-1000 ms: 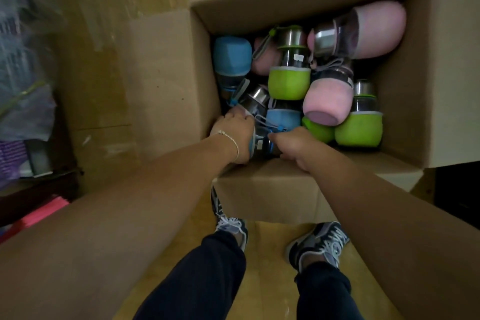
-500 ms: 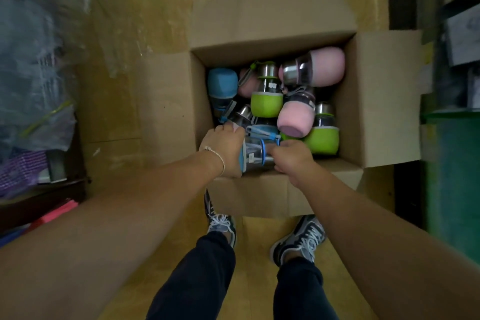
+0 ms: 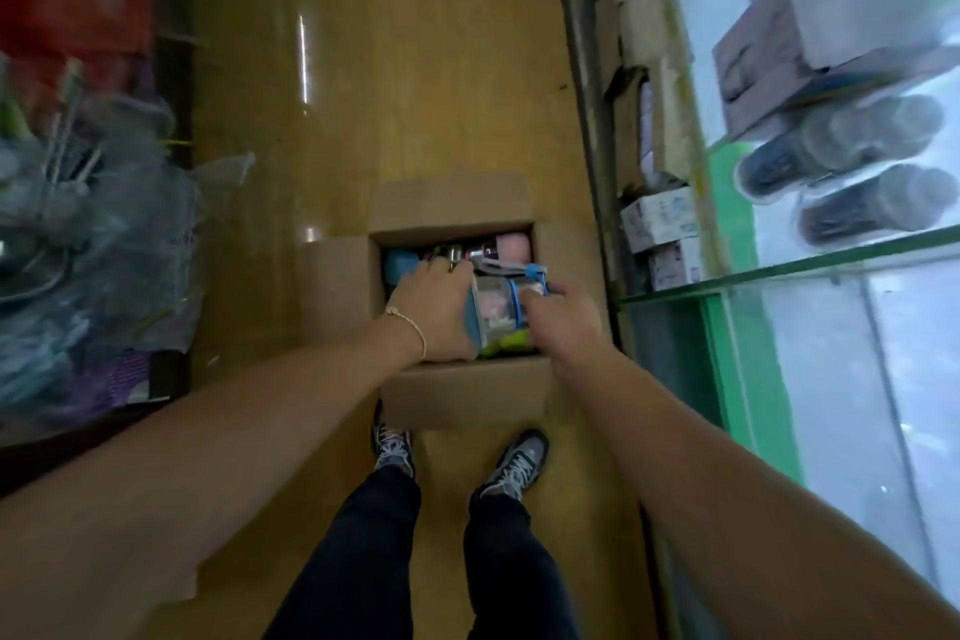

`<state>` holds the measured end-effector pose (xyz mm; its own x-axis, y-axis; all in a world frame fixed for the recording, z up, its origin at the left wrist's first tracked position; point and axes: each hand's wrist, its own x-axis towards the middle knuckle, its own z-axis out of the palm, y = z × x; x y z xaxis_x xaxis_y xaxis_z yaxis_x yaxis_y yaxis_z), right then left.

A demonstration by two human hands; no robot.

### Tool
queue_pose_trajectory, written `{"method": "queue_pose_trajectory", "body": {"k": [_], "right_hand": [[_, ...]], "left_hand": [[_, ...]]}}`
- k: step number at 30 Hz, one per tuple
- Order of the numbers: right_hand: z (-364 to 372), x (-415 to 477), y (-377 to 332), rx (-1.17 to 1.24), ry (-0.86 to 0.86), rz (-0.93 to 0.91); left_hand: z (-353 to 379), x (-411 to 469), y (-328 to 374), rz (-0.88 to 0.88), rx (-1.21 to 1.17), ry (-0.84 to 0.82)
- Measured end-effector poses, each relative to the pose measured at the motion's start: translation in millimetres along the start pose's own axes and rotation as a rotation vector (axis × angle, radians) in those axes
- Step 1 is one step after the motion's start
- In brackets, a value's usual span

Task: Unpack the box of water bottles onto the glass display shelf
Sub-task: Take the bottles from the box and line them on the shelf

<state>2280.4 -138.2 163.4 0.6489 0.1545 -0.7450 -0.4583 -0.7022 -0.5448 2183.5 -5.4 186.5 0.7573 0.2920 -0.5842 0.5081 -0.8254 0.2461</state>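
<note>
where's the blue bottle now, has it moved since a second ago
Yes, upward. The blue bottle lay low in the near left corner of the box; now the left hand and right hand hold it above the near half.

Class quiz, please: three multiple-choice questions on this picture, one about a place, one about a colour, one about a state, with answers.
1. Where is the glass shelf from the cardboard box?
A. On the person's left
B. On the person's right
C. Underneath it

2. What colour are the bands on the held bottle?
A. Red
B. Black
C. Blue

3. How is the bottle held?
A. By the left hand and right hand together
B. By one hand
C. By nothing

Answers: 1 B, its edge runs right of the box; 2 C, blue bands ring the clear body; 3 A, a hand grips each side.
</note>
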Motion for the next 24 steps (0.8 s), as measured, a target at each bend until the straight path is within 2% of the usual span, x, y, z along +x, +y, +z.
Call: {"method": "queue_pose_trajectory", "body": {"k": [4, 10, 17, 24], "right_hand": [[-60.5, -52.9, -72.1, 0.022, 0.074, -0.147], [-130.9, -119.6, -153.7, 0.021, 0.152, -0.362], [-196.0, -224.3, -233.2, 0.068, 0.298, -0.566], [-247.3, -333.1, -278.6, 0.076, 0.624, -0.742]], "left_hand": [[-85.6, -33.2, 40.7, 0.026, -0.006, 0.104], [-186.1, -80.0, 88.8, 0.104, -0.018, 0.35], [-288.6, -132.1, 122.7, 0.259, -0.037, 0.512], [-370.3, -188.3, 161.4, 0.445, -0.078, 0.734]]}}
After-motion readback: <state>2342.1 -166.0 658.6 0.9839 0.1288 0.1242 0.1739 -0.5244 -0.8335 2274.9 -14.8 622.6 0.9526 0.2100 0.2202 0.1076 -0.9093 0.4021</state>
